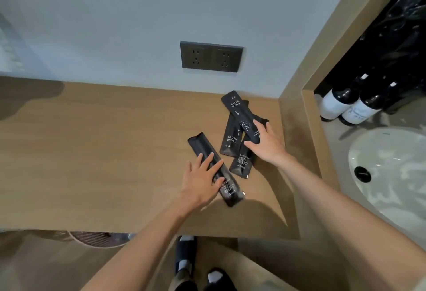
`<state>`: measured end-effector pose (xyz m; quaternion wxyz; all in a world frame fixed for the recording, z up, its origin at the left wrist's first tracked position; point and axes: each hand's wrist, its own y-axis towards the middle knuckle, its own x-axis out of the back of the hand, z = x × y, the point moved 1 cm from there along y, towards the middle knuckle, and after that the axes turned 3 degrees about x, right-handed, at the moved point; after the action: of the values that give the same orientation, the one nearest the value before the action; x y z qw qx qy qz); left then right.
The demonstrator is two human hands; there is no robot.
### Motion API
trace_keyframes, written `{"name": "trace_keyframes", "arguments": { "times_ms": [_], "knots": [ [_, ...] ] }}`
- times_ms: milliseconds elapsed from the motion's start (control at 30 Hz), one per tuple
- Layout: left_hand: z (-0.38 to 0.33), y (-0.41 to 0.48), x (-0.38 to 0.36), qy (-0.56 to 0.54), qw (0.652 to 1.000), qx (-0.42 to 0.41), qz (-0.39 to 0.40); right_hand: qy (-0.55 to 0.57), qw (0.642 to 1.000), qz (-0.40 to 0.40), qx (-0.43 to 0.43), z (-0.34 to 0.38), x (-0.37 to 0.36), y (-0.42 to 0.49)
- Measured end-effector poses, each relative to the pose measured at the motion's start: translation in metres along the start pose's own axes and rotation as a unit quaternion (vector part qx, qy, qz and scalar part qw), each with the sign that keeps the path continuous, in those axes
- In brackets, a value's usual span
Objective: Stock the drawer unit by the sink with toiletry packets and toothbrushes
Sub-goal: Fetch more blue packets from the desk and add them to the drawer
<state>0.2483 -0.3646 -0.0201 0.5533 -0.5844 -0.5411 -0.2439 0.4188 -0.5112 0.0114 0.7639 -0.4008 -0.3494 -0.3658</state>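
Toothbrush packets (231, 140), left hand (200, 183) pressing, right hand (268, 144) holding

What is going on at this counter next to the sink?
A person is handling black toothbrush packets on a wooden counter beside the sink. The left hand lies with straight fingers on a separate packet, apart from the rest. The right hand pinches the top packet of a loose pile of three. No drawer unit is in view.
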Motion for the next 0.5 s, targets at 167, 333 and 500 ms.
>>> {"name": "trace_keyframes", "arguments": {
  "times_ms": [167,333,500],
  "knots": [
    [0.017,0.011,0.000,0.000,0.999,-0.036,-0.017,-0.009,0.998,0.029,-0.058,0.002,-0.016,0.020],
    [0.035,0.011,0.008,0.004,0.997,-0.054,-0.063,-0.007,0.995,-0.085,-0.054,0.001,-0.032,0.019],
    [0.055,0.016,0.013,-0.053,0.991,-0.033,-0.115,-0.020,0.991,-0.127,-0.047,0.004,-0.035,0.008]
  ]
}}
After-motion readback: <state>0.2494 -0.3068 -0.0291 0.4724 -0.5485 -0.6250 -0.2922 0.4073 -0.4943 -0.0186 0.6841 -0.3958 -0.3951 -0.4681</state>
